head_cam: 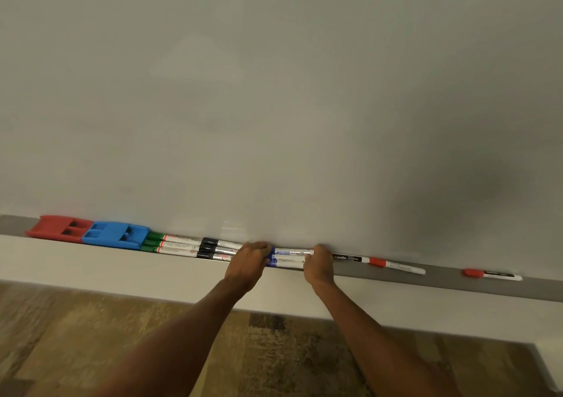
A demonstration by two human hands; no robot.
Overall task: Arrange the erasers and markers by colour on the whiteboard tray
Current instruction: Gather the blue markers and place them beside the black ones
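On the grey whiteboard tray (441,281), a red eraser (59,228) lies at the far left, a blue eraser (114,234) right beside it. Then come three green-capped markers (170,244) and three black-capped markers (213,249), stacked side by side. My left hand (248,262) and my right hand (318,264) grip the two ends of a bundle of blue markers (288,258) in the tray's middle. To the right lie a marker with a black label (347,258), a red-capped marker (396,265) and another red-capped marker (492,274).
The white board (274,107) fills the view above the tray. Below the tray runs a pale ledge (91,272), then a patterned brown floor (274,351). Bare tray shows between the two red-capped markers and at the far right.
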